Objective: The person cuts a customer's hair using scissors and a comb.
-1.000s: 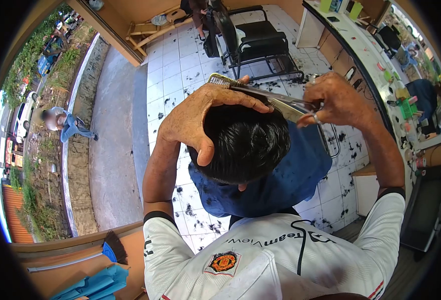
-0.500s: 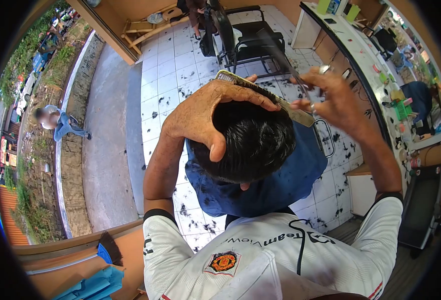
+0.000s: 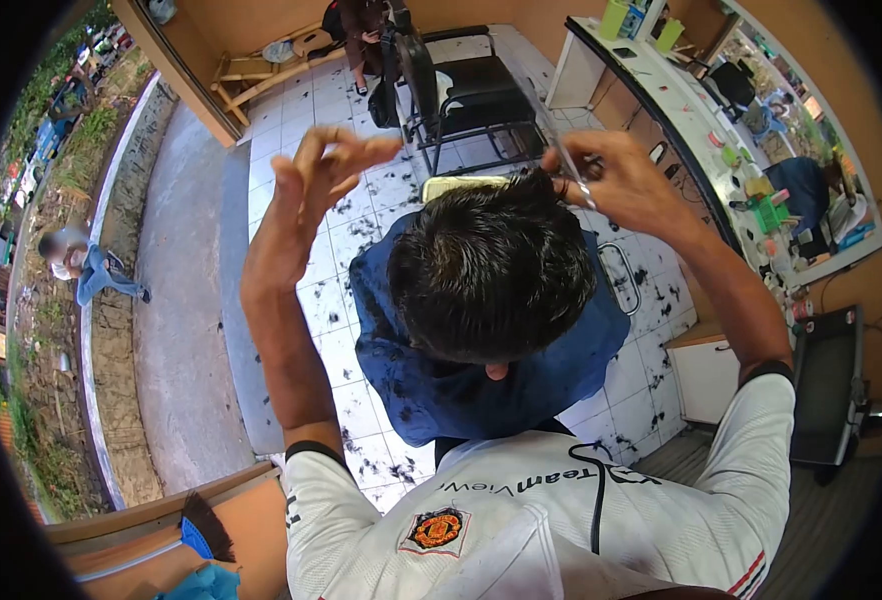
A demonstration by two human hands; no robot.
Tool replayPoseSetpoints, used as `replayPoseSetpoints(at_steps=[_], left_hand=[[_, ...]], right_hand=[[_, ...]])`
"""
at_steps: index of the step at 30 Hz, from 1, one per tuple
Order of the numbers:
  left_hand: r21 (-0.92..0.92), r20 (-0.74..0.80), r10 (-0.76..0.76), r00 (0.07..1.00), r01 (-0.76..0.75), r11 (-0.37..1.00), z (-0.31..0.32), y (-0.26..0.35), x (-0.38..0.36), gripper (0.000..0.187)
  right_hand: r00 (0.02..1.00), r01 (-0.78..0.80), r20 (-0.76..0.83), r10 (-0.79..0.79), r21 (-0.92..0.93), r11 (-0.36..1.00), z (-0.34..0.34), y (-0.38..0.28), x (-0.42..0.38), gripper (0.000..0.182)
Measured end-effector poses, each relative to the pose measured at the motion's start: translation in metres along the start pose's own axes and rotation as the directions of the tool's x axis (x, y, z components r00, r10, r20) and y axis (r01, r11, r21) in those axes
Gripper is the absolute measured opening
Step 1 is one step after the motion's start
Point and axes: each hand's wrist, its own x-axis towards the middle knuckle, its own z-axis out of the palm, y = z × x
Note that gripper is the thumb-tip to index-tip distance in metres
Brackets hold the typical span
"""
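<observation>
A seated person with short dark hair (image 3: 491, 265) is in front of me, a blue cape (image 3: 391, 370) with hair clippings round the shoulders. My left hand (image 3: 326, 185) is raised beside the head, fingers spread, touching nothing. Close to the hair at the upper right, my right hand (image 3: 616, 185) is closed on scissors (image 3: 573, 172), whose blades point up and away. Behind the head shows a pale yellow headrest edge (image 3: 451, 187).
Another black chair (image 3: 471, 85) stands ahead on the hair-strewn tiled floor (image 3: 336, 300). A counter (image 3: 651, 110) with a mirror runs along the right. Outside on the left, a person (image 3: 96, 270) is by a low wall.
My left hand has let go of the head and moved left, its fingers opening out. My right hand, with the scissors, has shifted slightly left. The view has shifted a little.
</observation>
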Motion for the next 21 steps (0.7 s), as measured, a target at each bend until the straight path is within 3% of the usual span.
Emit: replayPoseSetpoints(at_steps=[2,3,4,6,7,10,11,13,14,16,17,18,20,21], left_hand=[[-0.045,0.053,-0.015,0.998,0.018,0.999,-0.008,-0.022,-0.007,0.103],[-0.131,0.281,0.14,0.95,-0.106,0.986,-0.004,-0.025,-0.004,0.106],[-0.241,0.475,0.299,0.828,-0.204,0.949,0.001,-0.026,-0.001,0.108],[-0.153,0.514,0.236,0.825,-0.183,0.971,0.025,-0.012,0.007,0.119],[-0.107,0.531,0.201,0.823,-0.171,0.98,0.036,-0.003,0.013,0.124],[0.023,0.483,0.022,0.876,-0.038,0.999,0.061,0.013,0.029,0.137],[0.023,0.462,0.065,0.884,-0.085,0.996,0.063,0.008,0.034,0.138],[-0.052,0.423,0.152,0.893,-0.144,0.988,0.066,-0.002,0.04,0.14],[-0.092,0.405,0.175,0.897,-0.15,0.984,0.067,-0.004,0.041,0.14],[-0.172,0.368,0.22,0.903,-0.166,0.971,0.069,-0.008,0.042,0.141],[-0.144,0.368,0.307,0.878,-0.272,0.951,0.068,-0.005,0.046,0.14],[-0.129,0.368,0.347,0.863,-0.323,0.938,0.068,-0.005,0.045,0.14],[-0.155,0.355,0.374,0.857,-0.341,0.927,0.068,-0.007,0.042,0.14],[-0.175,0.348,0.367,0.863,-0.325,0.93,0.068,-0.008,0.041,0.14]], right_hand=[[0.999,-0.034,-0.027,0.032,-0.062,0.997,-0.011,-0.013,-0.02,0.028],[0.999,-0.036,-0.003,0.036,-0.023,0.999,-0.013,-0.01,-0.021,0.026],[0.999,-0.038,-0.005,0.038,-0.026,0.999,-0.014,-0.01,-0.02,0.026],[0.969,-0.225,0.136,0.207,0.139,0.964,-0.02,-0.011,-0.013,0.032],[0.938,-0.311,0.2,0.283,0.124,0.942,-0.026,-0.014,-0.011,0.033],[0.935,-0.321,0.233,0.268,0.232,0.918,-0.032,-0.015,-0.007,0.041],[0.935,-0.32,0.233,0.267,0.233,0.918,-0.034,-0.014,-0.005,0.041],[0.97,-0.244,0.048,0.24,0.15,0.958,-0.037,-0.012,-0.003,0.037],[0.97,-0.244,0.049,0.239,0.151,0.958,-0.032,-0.009,-0.003,0.037],[0.994,-0.007,-0.106,0.01,0.03,1.0,-0.011,0.005,-0.003,0.03],[0.969,0.213,-0.111,-0.221,-0.082,0.974,-0.002,0.02,-0.005,0.028],[0.969,0.216,-0.108,-0.223,-0.08,0.973,-0.002,0.012,-0.008,0.028],[0.854,0.445,-0.108,-0.508,-0.354,0.823,-0.01,-0.015,-0.012,0.03],[0.947,0.312,0.047,-0.317,-0.365,0.877,-0.03,-0.003,-0.014,0.041]])
